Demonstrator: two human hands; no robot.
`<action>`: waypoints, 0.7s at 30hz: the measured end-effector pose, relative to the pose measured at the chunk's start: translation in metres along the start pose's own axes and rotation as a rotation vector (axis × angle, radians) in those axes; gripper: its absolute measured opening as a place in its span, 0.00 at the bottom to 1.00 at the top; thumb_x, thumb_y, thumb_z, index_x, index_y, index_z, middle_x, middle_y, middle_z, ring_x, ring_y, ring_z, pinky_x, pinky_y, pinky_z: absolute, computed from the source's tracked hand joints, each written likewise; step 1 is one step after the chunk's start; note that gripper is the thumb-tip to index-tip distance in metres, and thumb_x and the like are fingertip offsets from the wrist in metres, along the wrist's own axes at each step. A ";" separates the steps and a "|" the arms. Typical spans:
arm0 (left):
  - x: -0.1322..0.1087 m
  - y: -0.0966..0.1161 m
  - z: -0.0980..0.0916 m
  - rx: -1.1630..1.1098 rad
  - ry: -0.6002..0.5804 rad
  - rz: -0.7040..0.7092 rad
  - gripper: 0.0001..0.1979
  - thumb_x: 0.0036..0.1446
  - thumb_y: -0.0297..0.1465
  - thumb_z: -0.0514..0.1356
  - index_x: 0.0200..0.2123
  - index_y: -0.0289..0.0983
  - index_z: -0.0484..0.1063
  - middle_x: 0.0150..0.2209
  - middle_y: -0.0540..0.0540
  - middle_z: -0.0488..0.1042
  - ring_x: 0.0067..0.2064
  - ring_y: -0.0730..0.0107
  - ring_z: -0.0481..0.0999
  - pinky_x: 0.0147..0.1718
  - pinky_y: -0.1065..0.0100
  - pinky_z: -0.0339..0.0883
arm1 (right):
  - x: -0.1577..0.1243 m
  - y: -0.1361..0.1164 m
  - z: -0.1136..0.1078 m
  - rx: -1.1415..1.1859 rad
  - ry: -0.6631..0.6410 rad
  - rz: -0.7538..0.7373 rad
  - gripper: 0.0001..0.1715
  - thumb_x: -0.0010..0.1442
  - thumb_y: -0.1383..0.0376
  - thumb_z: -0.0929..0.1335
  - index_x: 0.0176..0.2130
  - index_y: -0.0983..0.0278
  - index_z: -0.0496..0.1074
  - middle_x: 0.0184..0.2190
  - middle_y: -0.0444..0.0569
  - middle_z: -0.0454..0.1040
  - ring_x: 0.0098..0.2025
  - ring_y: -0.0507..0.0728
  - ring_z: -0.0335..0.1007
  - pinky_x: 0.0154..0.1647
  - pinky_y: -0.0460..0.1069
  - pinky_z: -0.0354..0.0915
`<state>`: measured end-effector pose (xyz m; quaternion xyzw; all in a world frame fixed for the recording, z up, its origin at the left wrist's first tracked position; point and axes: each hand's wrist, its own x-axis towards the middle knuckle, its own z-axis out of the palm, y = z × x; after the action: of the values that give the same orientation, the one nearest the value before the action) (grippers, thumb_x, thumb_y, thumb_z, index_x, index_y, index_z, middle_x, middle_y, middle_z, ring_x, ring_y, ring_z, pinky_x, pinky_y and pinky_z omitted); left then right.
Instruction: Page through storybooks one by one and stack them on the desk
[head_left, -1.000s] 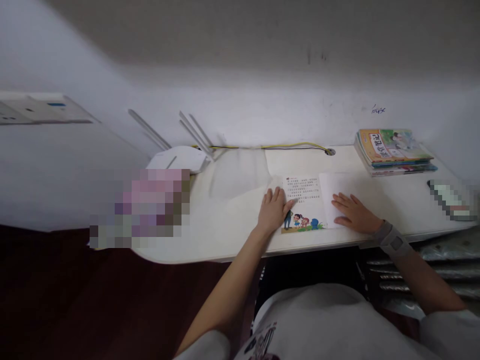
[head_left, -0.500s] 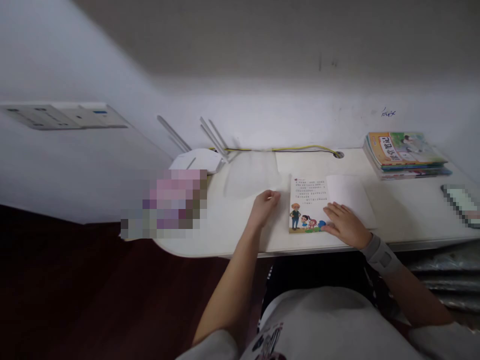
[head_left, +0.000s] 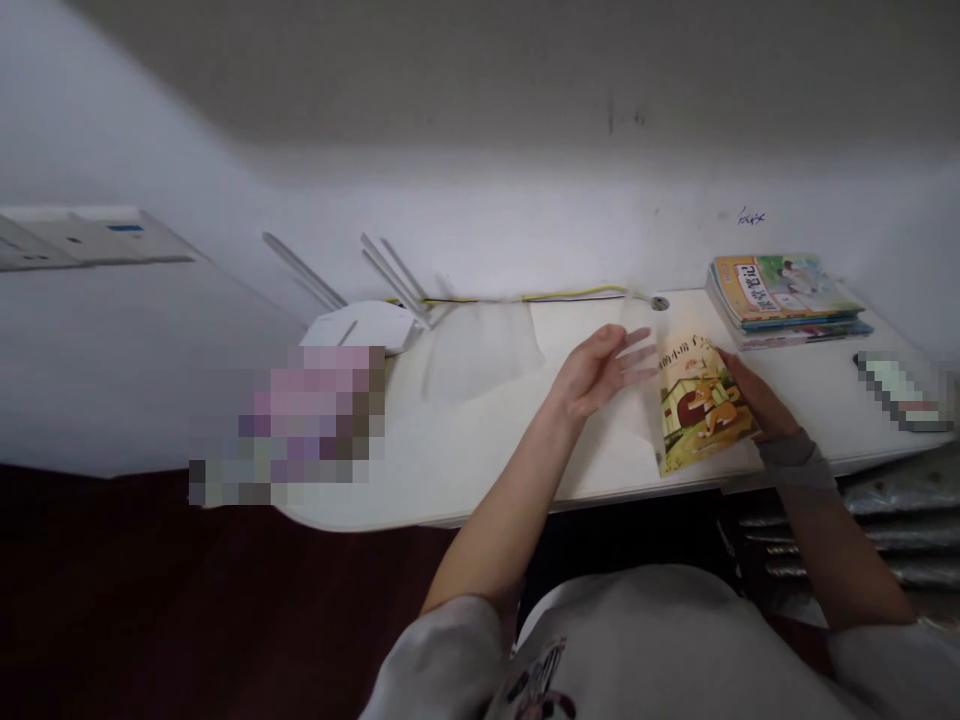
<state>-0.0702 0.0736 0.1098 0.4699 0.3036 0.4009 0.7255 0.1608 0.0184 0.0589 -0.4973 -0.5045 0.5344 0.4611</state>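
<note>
A thin picture book (head_left: 701, 410) with a yellow cover showing an orange animal is tilted up off the white desk (head_left: 465, 450), cover facing me. My right hand (head_left: 754, 395) grips its right edge from behind, mostly hidden by the book. My left hand (head_left: 600, 372) hovers just left of the book, fingers stretched out and slightly smeared, against a translucent flap (head_left: 641, 400) that hangs at the book's left side.
A clear plastic sheet (head_left: 480, 350) lies on the desk's middle. A white router (head_left: 367, 320) with antennas stands at the back left, a yellow cable (head_left: 525, 296) along the wall. A stack of books (head_left: 784, 300) sits back right. Pixelated objects lie at left (head_left: 289, 420) and right (head_left: 904, 390).
The book was lying open under both hands; now it is closed and lifted, cover towards me, in my right hand. My left hand has left the desk and risen beside it.
</note>
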 end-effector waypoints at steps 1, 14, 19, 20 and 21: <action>-0.005 -0.005 -0.012 -0.037 0.040 0.007 0.08 0.61 0.36 0.54 0.35 0.37 0.64 0.55 0.40 0.70 0.54 0.55 0.72 0.50 0.52 0.69 | -0.002 0.007 -0.005 0.058 0.008 0.050 0.32 0.62 0.50 0.61 0.61 0.57 0.57 0.54 0.50 0.72 0.49 0.62 0.74 0.46 0.57 0.73; -0.072 -0.056 -0.086 1.466 0.708 0.373 0.19 0.60 0.29 0.51 0.53 0.26 0.63 0.62 0.26 0.57 0.67 0.49 0.51 0.61 0.47 0.52 | 0.005 0.084 -0.040 -0.527 0.392 -0.128 0.43 0.54 0.49 0.67 0.62 0.64 0.56 0.63 0.58 0.58 0.65 0.66 0.52 0.65 0.65 0.50; -0.028 -0.111 -0.010 1.598 0.102 0.315 0.28 0.66 0.39 0.44 0.58 0.21 0.59 0.63 0.24 0.57 0.66 0.51 0.53 0.60 0.54 0.57 | -0.005 0.095 -0.050 -0.780 0.391 -0.172 0.42 0.58 0.40 0.60 0.57 0.67 0.65 0.62 0.61 0.59 0.65 0.66 0.53 0.66 0.64 0.48; -0.023 -0.121 -0.002 1.626 0.079 0.258 0.31 0.66 0.41 0.43 0.59 0.19 0.58 0.62 0.23 0.56 0.66 0.49 0.54 0.60 0.53 0.56 | -0.008 0.094 -0.051 -0.762 0.388 -0.172 0.42 0.58 0.39 0.59 0.57 0.66 0.66 0.62 0.61 0.60 0.64 0.65 0.54 0.66 0.63 0.49; -0.019 -0.130 0.003 1.657 0.072 0.216 0.33 0.66 0.43 0.43 0.59 0.18 0.57 0.63 0.23 0.55 0.66 0.48 0.53 0.61 0.52 0.55 | -0.010 0.092 -0.052 -0.732 0.388 -0.176 0.41 0.58 0.39 0.59 0.56 0.65 0.67 0.62 0.60 0.60 0.64 0.64 0.55 0.66 0.63 0.49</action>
<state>-0.0386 0.0247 -0.0079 0.8645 0.4765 0.1301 0.0928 0.2139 0.0062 -0.0323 -0.6747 -0.6052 0.1750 0.3846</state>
